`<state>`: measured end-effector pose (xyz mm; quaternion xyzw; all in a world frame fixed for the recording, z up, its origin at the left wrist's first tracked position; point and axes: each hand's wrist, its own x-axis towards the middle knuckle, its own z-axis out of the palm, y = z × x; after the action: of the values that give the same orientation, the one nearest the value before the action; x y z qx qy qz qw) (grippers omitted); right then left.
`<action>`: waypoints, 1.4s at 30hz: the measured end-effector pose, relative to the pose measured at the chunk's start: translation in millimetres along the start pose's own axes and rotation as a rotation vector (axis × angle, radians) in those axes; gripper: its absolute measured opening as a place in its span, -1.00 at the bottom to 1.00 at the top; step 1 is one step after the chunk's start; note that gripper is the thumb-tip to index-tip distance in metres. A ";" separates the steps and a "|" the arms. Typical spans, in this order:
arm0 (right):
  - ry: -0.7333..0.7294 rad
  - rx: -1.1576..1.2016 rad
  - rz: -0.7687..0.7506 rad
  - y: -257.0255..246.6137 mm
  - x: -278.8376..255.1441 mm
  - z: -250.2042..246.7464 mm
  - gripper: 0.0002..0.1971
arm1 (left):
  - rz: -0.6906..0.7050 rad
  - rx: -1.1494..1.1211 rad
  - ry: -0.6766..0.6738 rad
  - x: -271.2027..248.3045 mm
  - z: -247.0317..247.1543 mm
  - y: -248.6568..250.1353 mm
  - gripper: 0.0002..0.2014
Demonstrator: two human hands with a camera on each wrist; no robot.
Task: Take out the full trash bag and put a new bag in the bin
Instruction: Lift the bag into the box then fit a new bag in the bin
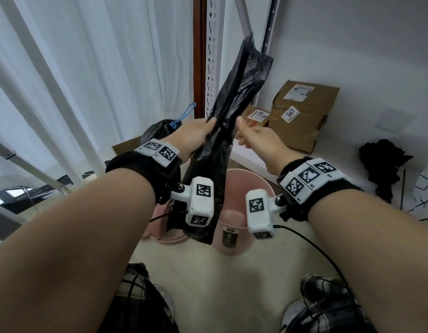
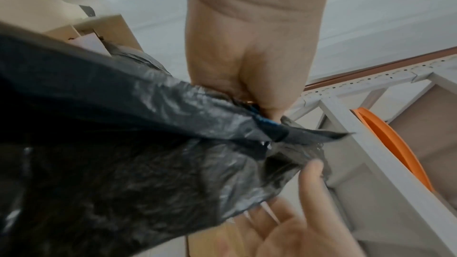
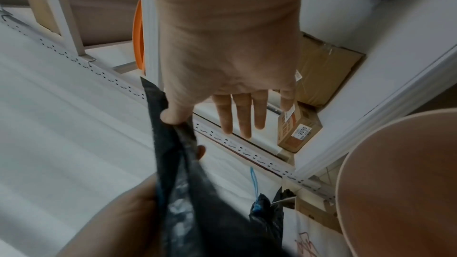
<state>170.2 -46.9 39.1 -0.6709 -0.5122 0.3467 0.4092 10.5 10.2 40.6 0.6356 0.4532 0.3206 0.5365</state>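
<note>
Left hand (image 1: 193,135) grips a folded, crinkled black plastic bag (image 1: 234,102) held upright above the round pink bin (image 1: 234,188). Right hand (image 1: 258,138) pinches the bag's edge with its thumb, other fingers straight. The bag hides part of the bin's rim.

I see the new black plastic trash bag (image 1: 232,111), still folded into a long flat strip, held upright above the round pink plastic bin (image 1: 234,227) on the floor. The full black bag (image 1: 157,132), its blue drawstring tied, sits behind the bin.
</note>
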 end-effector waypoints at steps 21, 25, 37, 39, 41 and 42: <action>0.415 0.163 -0.187 -2.5 17.2 -2.2 -0.90 | 0.179 0.037 0.296 14.0 3.4 -4.1 -0.69; 0.403 0.000 -0.120 8.1 19.8 -6.7 -0.75 | 0.246 0.191 0.368 12.5 1.2 -3.8 -0.68; 0.076 -0.046 -0.154 -5.4 10.6 19.0 -0.56 | 0.207 -0.005 0.143 2.7 18.5 9.2 -0.52; 0.123 -0.209 -0.243 -6.8 9.7 17.4 -0.73 | 0.204 -0.025 0.179 1.2 19.0 9.6 -0.59; 0.180 -0.260 -0.280 -6.9 10.7 15.3 -0.77 | 0.233 0.005 0.264 1.6 18.4 9.6 -0.70; 0.211 -0.254 -0.280 -7.4 11.7 14.0 -0.78 | 0.242 0.042 0.318 2.2 17.2 9.7 -0.75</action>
<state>157.6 -31.8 39.2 -0.6718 -0.5944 0.1470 0.4168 29.0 5.3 46.1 0.6377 0.4590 0.4698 0.4023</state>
